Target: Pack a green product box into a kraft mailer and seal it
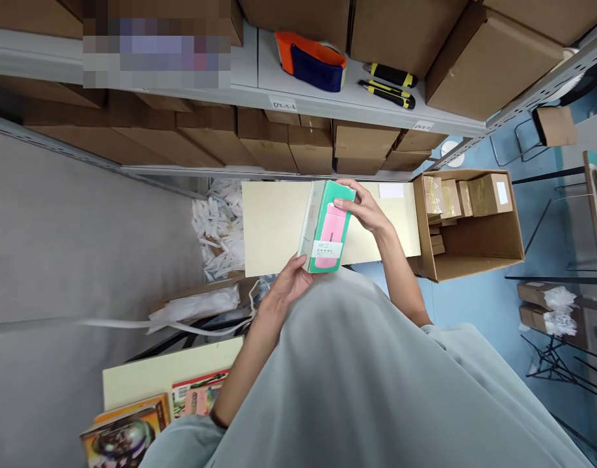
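Observation:
I hold a small green box (326, 225) with a pink picture on its face, in front of my body. My left hand (289, 281) grips its near end from below, fingers curled round the corner. At the far end, my right hand (365, 208) has fingers wrapped over the top edge. The box hangs above a pale cream flat carton (274, 227) lying below the shelves.
An open brown carton (474, 250) with small boxes stands on the blue floor to the right. Grey shelves (298, 104) carry brown cartons, an orange tape dispenser (311, 62) and two yellow-black knives (389, 85). White packing scraps (218, 227) lie left; books (132, 429) lie lower left.

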Available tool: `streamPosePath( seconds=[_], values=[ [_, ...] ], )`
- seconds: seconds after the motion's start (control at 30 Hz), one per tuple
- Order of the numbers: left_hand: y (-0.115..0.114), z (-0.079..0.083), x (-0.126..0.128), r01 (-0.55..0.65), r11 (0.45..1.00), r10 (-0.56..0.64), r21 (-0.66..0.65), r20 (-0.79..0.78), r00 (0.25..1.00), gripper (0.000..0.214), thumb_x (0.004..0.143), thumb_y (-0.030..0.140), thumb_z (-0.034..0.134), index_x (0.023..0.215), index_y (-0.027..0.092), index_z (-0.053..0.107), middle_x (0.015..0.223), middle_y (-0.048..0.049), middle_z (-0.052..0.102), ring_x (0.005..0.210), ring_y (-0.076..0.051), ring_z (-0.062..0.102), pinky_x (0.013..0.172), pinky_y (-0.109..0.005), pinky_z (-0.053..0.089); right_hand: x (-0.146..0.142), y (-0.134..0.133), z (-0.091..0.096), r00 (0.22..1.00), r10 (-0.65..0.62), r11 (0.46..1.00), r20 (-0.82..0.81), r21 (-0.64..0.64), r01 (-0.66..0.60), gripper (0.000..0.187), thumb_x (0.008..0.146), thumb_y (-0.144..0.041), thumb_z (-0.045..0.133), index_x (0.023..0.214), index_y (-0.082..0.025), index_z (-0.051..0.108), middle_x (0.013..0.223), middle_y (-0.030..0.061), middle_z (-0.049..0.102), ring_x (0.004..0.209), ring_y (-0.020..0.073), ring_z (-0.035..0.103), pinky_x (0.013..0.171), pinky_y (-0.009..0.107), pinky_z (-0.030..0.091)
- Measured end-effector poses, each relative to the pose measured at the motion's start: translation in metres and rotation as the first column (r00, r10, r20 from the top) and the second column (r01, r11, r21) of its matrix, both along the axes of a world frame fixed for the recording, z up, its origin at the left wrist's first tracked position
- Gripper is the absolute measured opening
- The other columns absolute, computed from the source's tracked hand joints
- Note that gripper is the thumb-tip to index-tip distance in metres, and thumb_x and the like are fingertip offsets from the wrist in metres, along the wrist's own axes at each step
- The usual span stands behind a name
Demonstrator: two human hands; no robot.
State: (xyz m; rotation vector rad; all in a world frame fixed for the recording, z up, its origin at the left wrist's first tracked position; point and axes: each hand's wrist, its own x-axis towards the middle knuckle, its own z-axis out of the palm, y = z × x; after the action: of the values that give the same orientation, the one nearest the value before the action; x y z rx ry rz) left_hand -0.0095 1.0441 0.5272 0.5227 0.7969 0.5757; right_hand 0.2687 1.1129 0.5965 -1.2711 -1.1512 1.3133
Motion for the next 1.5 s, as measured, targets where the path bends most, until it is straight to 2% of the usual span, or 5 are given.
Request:
streamPosePath(
  seconds=[0.37, 0.63, 0.97, 1.33, 1.5],
  values=[
    [0.014, 0.007, 0.012, -0.119, 0.978, 0.147, 0.169, -0.163, 0.976, 0.092, 0.070, 0.040, 0.110, 0.151, 0.028, 0.068, 0.122, -0.0060, 0.085, 0.098, -0.023, 0.082, 0.079, -0.028, 0.068, -0.007, 0.002, -0.013, 0.985, -0.164, 0.982, 0.062, -0.080, 0.168, 0.075, 0.074, -0.081, 0.096, 0.121, -0.028, 0.072, 0.123, 0.0054, 0.079, 0.114, 0.0255, 0.074, 0.093, 0.038, 0.068],
    [0.001, -0.023, -0.008, -0.082, 0.969, 0.118, -0.234, 0.142, 0.983, 0.069, 0.086, 0.040, 0.098, 0.149, 0.025, 0.074, 0.120, -0.0077, 0.089, 0.102, -0.028, 0.086, 0.089, -0.039, 0.073, 0.003, -0.006, -0.003, 0.979, -0.037, 0.991, -0.199, -0.135, 0.010, 0.070, 0.071, -0.066, 0.105, 0.125, -0.034, 0.074, 0.131, 0.0039, 0.079, 0.117, 0.0248, 0.075, 0.092, 0.036, 0.068],
    [0.016, 0.002, 0.007, -0.122, 0.989, 0.129, 0.079, -0.079, 0.989, 0.092, 0.077, 0.035, 0.109, 0.157, 0.031, 0.064, 0.130, -0.0076, 0.086, 0.106, -0.025, 0.085, 0.090, -0.034, 0.072, -0.007, 0.005, -0.028, 0.966, -0.257, 0.962, -0.006, -0.102, 0.255, 0.064, 0.066, -0.063, 0.103, 0.111, -0.026, 0.074, 0.125, 0.0056, 0.078, 0.113, 0.0250, 0.071, 0.090, 0.035, 0.065],
    [0.006, -0.025, -0.008, -0.101, 0.951, 0.131, -0.293, 0.085, 0.988, 0.058, 0.096, 0.039, 0.085, 0.150, 0.021, 0.073, 0.123, -0.0105, 0.090, 0.106, -0.028, 0.087, 0.086, -0.036, 0.074, 0.000, -0.001, -0.020, 0.979, -0.071, 0.988, -0.189, -0.149, 0.043, 0.070, 0.074, -0.071, 0.100, 0.125, -0.033, 0.070, 0.120, 0.0023, 0.078, 0.109, 0.0242, 0.075, 0.092, 0.037, 0.067],
    [0.013, -0.012, -0.002, -0.163, 0.977, 0.163, -0.138, -0.014, 0.987, 0.066, 0.092, 0.041, 0.092, 0.153, 0.027, 0.070, 0.129, -0.0073, 0.087, 0.106, -0.026, 0.086, 0.091, -0.040, 0.075, -0.007, 0.005, -0.030, 0.977, -0.196, 0.968, -0.085, -0.177, 0.179, 0.066, 0.069, -0.065, 0.102, 0.115, -0.031, 0.069, 0.104, -0.0006, 0.077, 0.098, 0.0211, 0.072, 0.085, 0.033, 0.064]
  ],
)
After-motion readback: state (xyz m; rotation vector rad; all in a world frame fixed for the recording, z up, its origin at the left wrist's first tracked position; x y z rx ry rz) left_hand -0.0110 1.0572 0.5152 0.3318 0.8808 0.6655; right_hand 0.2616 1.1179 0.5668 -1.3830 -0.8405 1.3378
